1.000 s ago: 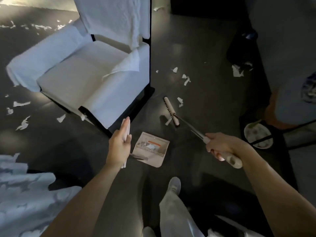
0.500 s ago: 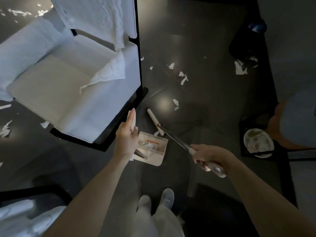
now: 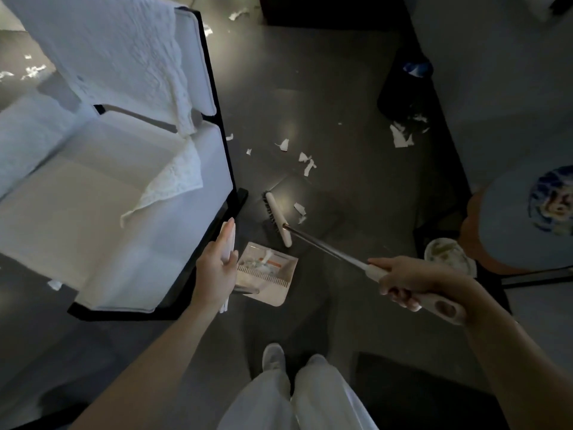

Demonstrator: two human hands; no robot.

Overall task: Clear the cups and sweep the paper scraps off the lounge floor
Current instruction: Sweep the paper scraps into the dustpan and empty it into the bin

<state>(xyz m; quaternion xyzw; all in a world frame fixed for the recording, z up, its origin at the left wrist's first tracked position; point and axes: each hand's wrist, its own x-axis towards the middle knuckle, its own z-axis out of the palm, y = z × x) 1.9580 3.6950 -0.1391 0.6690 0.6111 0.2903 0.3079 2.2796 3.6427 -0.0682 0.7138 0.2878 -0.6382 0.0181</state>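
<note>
While the dustpan handle (image 3: 228, 243) is gripped upright in the left hand (image 3: 217, 268), the broom handle (image 3: 325, 248) is clasped in the right hand (image 3: 403, 282), fingers curled beneath. Both hands are held well apart. On the dark floor (image 3: 341, 119) the dustpan (image 3: 273, 277) is set flat, with the broom head (image 3: 278, 219) just beyond it. Paper scraps (image 3: 307, 164) are scattered farther out, a few seen inside the pan. To the left, a white armchair (image 3: 108, 197) is noted.

White armchair (image 3: 102, 193) w/ black frame is standing just L of the left hand (image 3: 217, 270), a white textured cloth (image 3: 117, 57) hanging over its backrest. Dark glossy floor (image 3: 335, 97) beyond the hand is reflecting soft light spots. Well to the R, a round grey-topped, orange-sided stool or table (image 3: 508, 231) is sitting.
</note>
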